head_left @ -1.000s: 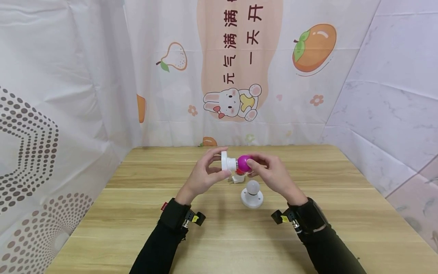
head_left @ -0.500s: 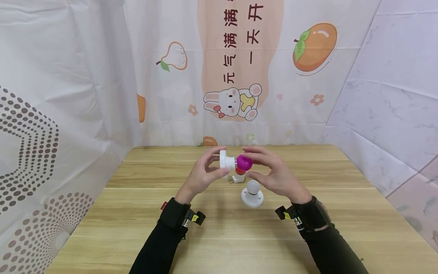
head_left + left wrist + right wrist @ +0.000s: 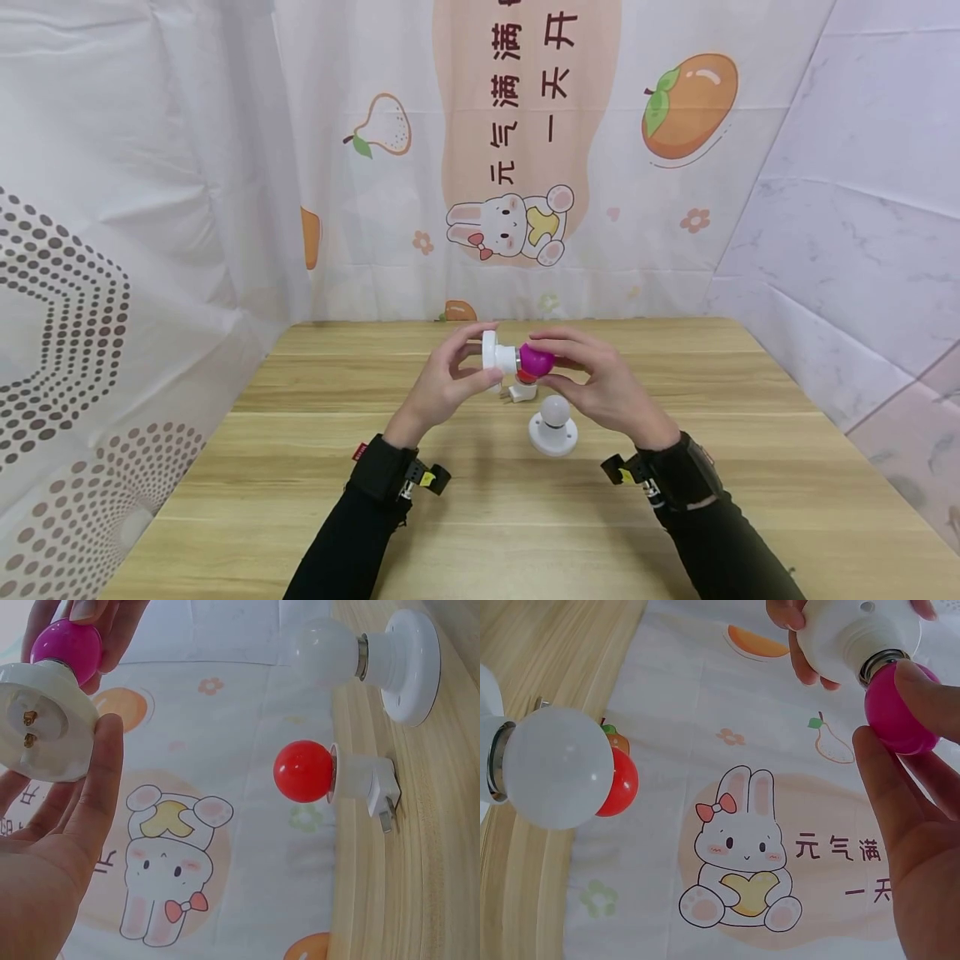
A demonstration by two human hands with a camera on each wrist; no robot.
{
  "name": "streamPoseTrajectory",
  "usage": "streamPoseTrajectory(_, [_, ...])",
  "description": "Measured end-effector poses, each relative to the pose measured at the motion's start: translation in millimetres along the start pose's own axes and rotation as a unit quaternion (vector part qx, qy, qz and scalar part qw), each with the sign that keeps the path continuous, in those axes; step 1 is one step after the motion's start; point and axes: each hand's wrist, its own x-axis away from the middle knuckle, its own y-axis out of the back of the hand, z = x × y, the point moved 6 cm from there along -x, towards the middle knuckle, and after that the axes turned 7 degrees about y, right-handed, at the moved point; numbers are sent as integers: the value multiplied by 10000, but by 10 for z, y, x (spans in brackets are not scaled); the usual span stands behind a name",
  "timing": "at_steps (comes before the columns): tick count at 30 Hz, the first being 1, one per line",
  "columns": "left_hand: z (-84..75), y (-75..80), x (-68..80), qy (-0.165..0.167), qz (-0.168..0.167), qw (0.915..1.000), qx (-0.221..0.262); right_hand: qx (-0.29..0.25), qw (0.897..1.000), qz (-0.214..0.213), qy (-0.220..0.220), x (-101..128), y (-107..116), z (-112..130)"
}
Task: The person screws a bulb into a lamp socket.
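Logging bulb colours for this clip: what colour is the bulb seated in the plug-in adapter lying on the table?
Red bulb, clearest in the left wrist view.

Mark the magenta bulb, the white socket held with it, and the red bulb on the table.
magenta bulb (image 3: 537,359), head view, on its globe.
white socket (image 3: 41,724), left wrist view, on its flat base.
red bulb (image 3: 302,771), left wrist view, on its globe.
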Motion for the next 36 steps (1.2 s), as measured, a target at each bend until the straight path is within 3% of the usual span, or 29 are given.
streamPoseTrajectory(21, [-27, -26, 19, -83, 88, 9999, -80, -127, 9995, -82, -265, 30, 10, -23])
streamPoseTrajectory(36, [-4, -45, 4, -118, 151, 9998, -59, -321, 9948, -12, -965, 54, 20, -105])
